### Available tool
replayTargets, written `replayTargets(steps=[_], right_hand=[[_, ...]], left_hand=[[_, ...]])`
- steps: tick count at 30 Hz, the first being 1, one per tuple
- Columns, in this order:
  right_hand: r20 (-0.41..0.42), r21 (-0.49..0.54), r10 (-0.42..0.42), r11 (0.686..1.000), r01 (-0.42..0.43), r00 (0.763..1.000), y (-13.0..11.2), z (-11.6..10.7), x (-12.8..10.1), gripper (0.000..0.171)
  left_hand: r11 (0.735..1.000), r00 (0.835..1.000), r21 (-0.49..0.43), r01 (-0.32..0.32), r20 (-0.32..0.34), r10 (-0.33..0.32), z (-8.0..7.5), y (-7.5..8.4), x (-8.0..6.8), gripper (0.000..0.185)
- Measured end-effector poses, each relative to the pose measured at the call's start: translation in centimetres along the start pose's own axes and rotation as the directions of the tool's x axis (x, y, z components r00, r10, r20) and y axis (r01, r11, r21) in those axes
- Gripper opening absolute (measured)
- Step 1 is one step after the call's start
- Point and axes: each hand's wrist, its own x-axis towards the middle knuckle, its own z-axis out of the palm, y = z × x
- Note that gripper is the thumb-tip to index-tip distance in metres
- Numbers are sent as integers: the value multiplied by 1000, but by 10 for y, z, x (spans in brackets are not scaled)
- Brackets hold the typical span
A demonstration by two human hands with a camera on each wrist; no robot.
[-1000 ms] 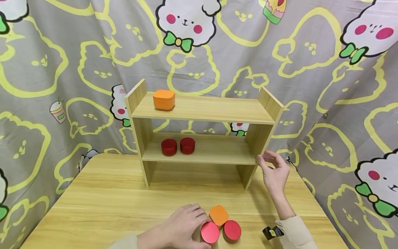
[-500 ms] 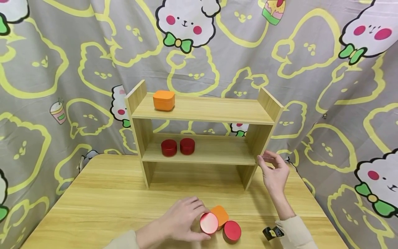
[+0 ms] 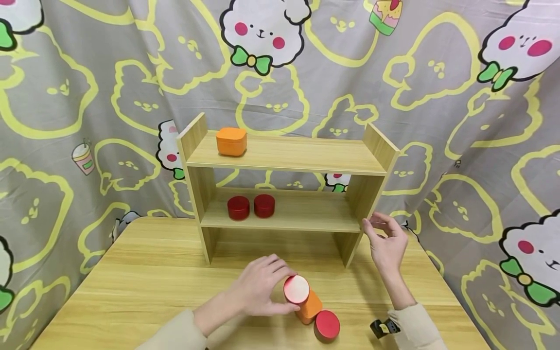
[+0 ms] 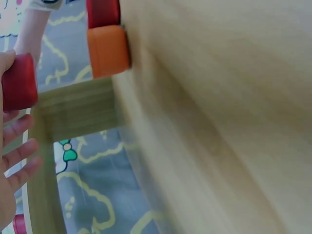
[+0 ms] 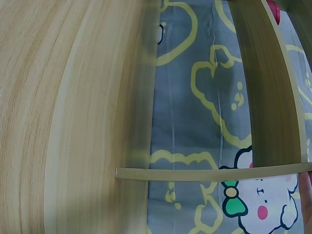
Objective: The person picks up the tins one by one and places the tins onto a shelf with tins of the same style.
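My left hand [image 3: 261,287] grips a red round tin [image 3: 297,289] between thumb and fingers, raised above the table; the left wrist view shows this tin [image 4: 20,83] against the thumb, with the other fingers spread. Just below it, partly covered, an orange rounded-square box [image 3: 311,307] rests on the table, beside another red tin [image 3: 327,326]. At the right side of a small two-tier wooden shelf [image 3: 280,166], my right hand [image 3: 388,243] holds the side panel by its front edge, thumb in front. Only a sliver of that hand enters the right wrist view.
Two dark red tins [image 3: 238,208] stand side by side on the middle board, left of centre. An orange box [image 3: 232,141] sits at the left of the top board. Near the right sleeve there is a black strap [image 3: 384,328]. A patterned curtain [image 3: 280,87] hangs behind the table.
My left hand has lifted the red tin off the table and carried it forward, over the orange box. The right hand stays at the shelf's side.
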Motion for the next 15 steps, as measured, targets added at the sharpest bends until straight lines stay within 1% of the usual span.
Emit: replayTargets(steps=[6, 12, 15], right_hand=[[3, -2, 7, 1000, -7, 1000, 1, -1, 0, 24], [7, -2, 11, 1000, -11, 1000, 0, -1, 0, 24], [7, -2, 7, 1000, -7, 1000, -1, -1, 0, 24]], left_hand=[[1000, 1000, 11, 28, 2, -28, -3, -11, 12, 61], [998, 998, 31, 54, 22, -55, -11, -23, 23, 58], [998, 998, 35, 61, 21, -61, -14, -28, 28, 56]])
